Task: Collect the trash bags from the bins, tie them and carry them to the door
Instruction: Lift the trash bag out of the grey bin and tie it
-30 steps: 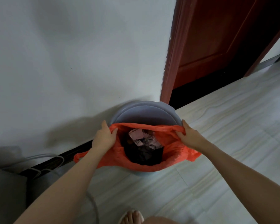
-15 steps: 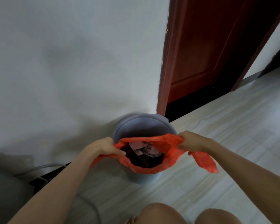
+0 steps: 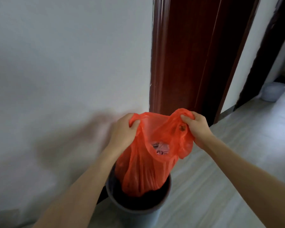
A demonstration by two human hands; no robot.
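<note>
Both hands clenched on the thin orange plastic trash bag (image 3: 148, 163): left hand (image 3: 123, 130) and right hand (image 3: 197, 127) each gripping a handle, bag hanging straight down between them, its bottom inside the round grey bin (image 3: 138, 209).

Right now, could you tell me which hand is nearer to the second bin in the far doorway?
Right. The right hand grips the orange bag on the far bin's side; the left hand is across the bag.
</note>
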